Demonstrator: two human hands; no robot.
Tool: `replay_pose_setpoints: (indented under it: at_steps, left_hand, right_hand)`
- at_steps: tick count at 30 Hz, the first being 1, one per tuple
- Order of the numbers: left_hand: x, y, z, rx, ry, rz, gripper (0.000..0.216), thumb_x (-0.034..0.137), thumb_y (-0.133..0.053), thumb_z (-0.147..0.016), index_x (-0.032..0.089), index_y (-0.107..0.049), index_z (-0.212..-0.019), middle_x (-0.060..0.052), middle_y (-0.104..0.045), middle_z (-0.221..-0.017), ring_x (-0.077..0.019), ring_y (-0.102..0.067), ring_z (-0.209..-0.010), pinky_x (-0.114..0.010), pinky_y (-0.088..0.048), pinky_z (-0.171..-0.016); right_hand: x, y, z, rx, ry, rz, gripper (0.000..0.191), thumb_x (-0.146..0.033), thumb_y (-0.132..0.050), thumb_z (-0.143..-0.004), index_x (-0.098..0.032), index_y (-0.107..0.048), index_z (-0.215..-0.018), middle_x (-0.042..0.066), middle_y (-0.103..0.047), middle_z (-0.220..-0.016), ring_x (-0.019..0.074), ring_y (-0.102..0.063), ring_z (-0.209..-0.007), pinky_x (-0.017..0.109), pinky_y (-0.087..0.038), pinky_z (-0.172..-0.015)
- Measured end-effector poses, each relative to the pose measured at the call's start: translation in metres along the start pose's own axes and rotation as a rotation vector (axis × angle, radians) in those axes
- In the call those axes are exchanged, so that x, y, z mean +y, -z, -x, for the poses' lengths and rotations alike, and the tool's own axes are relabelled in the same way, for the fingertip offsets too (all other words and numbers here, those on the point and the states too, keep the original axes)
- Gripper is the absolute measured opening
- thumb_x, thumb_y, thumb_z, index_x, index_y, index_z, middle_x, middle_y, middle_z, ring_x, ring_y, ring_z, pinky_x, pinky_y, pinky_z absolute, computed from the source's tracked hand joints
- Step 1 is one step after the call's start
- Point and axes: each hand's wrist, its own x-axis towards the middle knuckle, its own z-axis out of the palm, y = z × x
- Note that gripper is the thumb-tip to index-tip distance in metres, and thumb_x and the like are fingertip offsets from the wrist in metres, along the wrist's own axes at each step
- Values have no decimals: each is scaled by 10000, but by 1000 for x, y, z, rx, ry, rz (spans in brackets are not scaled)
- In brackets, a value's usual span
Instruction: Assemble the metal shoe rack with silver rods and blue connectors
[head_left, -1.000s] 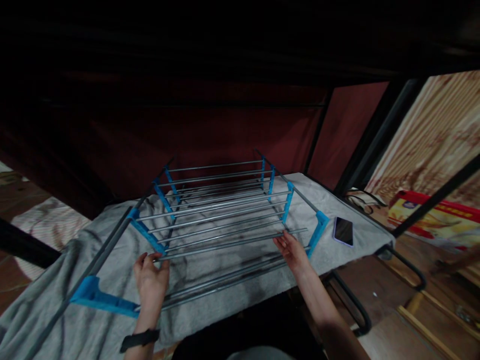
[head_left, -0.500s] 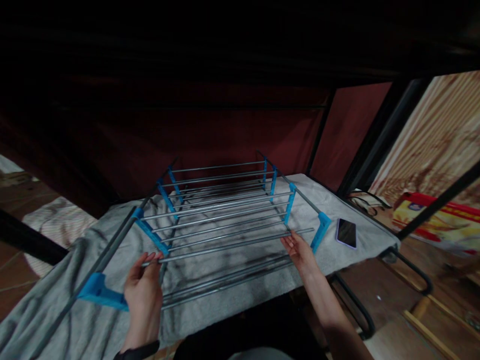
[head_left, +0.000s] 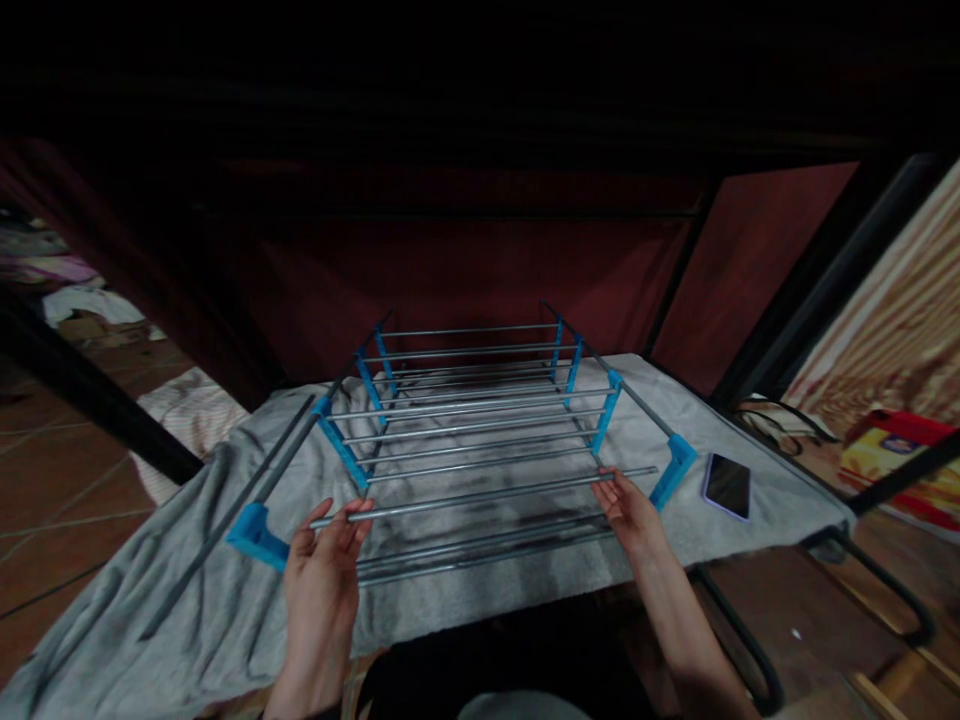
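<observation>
A loose grey metal rod (head_left: 487,495) lies across both my hands, slightly tilted up to the right. My left hand (head_left: 324,550) has its fingers closed round the rod's left end. Near the other end, my right hand (head_left: 626,510) pinches it, and the rod's tip sticks out past the fingers. Beyond it stands a rack of grey rods with blue plastic brackets. One blue bracket (head_left: 257,537) is just left of my left hand; another blue bracket (head_left: 673,470) is right of my right hand. Several more rods (head_left: 480,550) lie below the held one.
A grey blanket (head_left: 480,610) covers the surface under the rack. To the right lies a phone (head_left: 727,487). A separate rod (head_left: 199,560) rests at the left. Dark frame posts (head_left: 825,270) and a dark red panel (head_left: 465,260) enclose the space; a red and yellow box (head_left: 900,460) stands far right.
The view has turned left, so everything appears further right. Both hands still hold the rod; my left fingers have shifted slightly on its end.
</observation>
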Motion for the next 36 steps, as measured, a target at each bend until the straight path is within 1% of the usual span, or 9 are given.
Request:
replay_pose_setpoints:
  at_steps: [3, 8, 14, 17, 21, 25, 28, 33, 36]
  left_hand:
    - [1, 3, 5, 14, 38, 14, 247, 113, -663, -693, 189, -588, -916, -51, -712, -816, -191, -700, -850, -298, -563, -775]
    - [1, 17, 13, 13, 71, 8, 188, 90, -644, -711, 167, -609, -879, -57, -712, -813, -186, -703, -840, -266, -571, -751]
    - [-3, 35, 12, 108, 144, 14, 89, 68, -602, -754, 151, -600, -785, -56, -700, -755, -182, -705, -782, -257, -581, -706]
    - [-6, 44, 8, 138, 151, 0, 74, 71, -596, -768, 144, -604, -763, -55, -695, -757, -184, -703, -772, -253, -584, -679]
    - [-11, 55, 4, 193, 157, -4, 69, 68, -613, -765, 133, -612, -741, -31, -680, -754, -160, -692, -744, -233, -585, -651]
    - [-15, 61, 4, 245, 190, 3, 103, 47, -616, -756, 124, -591, -692, -3, -653, -705, -132, -669, -666, -211, -573, -592]
    - [-18, 65, 5, 245, 243, 8, 114, 47, -606, -769, 125, -586, -689, 2, -655, -704, -113, -654, -631, -198, -562, -569]
    - [-27, 74, 3, 278, 305, 10, 147, 44, -604, -777, 138, -554, -676, 11, -654, -681, -116, -648, -605, -204, -551, -546]
    - [-30, 75, 1, 271, 335, 1, 128, 69, -569, -815, 139, -565, -708, -3, -661, -683, -106, -640, -595, -201, -554, -569]
  right_hand:
    - [-1, 1, -1, 4, -12, 15, 78, -101, -605, -837, -164, -649, -850, 27, -691, -849, 128, -666, -812, 286, -590, -808]
    - [-2, -2, 2, 15, -24, 31, 79, -105, -600, -842, -168, -646, -837, 22, -692, -819, 121, -667, -771, 261, -591, -777]
    - [-2, -10, 5, -18, -77, 69, 120, -103, -542, -868, -163, -646, -865, 51, -706, -865, 140, -680, -804, 286, -592, -785]
    - [0, -14, 5, -50, -66, 93, 137, -106, -521, -873, -158, -647, -885, 68, -710, -903, 150, -683, -840, 300, -588, -801]
    - [2, -17, 8, -89, -3, 136, 120, -120, -559, -849, -157, -650, -918, 84, -712, -950, 166, -682, -885, 315, -583, -820]
    - [2, -18, 10, -102, 14, 156, 121, -136, -615, -819, -160, -651, -932, 82, -714, -959, 169, -683, -882, 322, -582, -822]
    - [2, -17, 10, -110, 16, 163, 135, -146, -656, -793, -168, -651, -926, 71, -716, -960, 168, -684, -871, 318, -584, -812]
    - [2, -18, 8, -92, 19, 149, 98, -171, -695, -778, -170, -646, -863, 53, -715, -906, 156, -683, -826, 298, -585, -794]
    - [4, -18, 7, -85, 14, 147, 104, -186, -707, -774, -171, -641, -854, 57, -715, -900, 155, -682, -812, 290, -587, -777]
